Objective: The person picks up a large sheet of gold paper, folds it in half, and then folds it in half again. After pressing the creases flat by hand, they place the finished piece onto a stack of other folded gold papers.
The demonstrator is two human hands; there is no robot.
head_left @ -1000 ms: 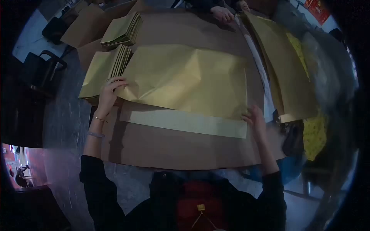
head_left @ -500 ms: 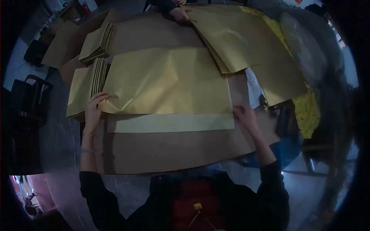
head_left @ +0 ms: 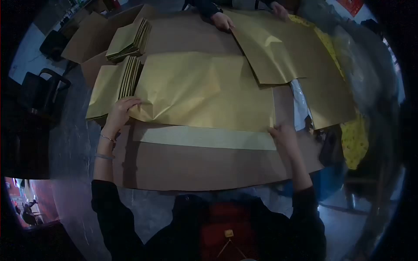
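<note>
A large gold paper sheet (head_left: 196, 91) lies creased across the brown cardboard tabletop (head_left: 209, 169). My left hand (head_left: 122, 114) pinches its near left corner, which is slightly raised and wrinkled. At the near right corner, my right hand (head_left: 285, 135) has its fingers closed on the sheet's edge. Below the near edge shows a pale strip (head_left: 204, 138), flat on the cardboard; how far it runs under the gold sheet is hidden. Just beyond my left hand stands a stack of folded gold paper (head_left: 106, 85), with a second folded stack (head_left: 128, 41) behind it.
Opposite me, a co-worker's hand (head_left: 222, 21) holds the corner of another gold sheet (head_left: 270, 52); their other hand (head_left: 279, 11) is farther right. An open cardboard box (head_left: 87, 37) stands at far left. Yellow patterned material (head_left: 355, 143) and clear plastic (head_left: 352, 61) lie at right.
My right hand has moved from beside the gold sheet onto its near right corner. My left hand keeps its corner. The co-worker's second hand now shows farther right, and the whole view has shifted.
</note>
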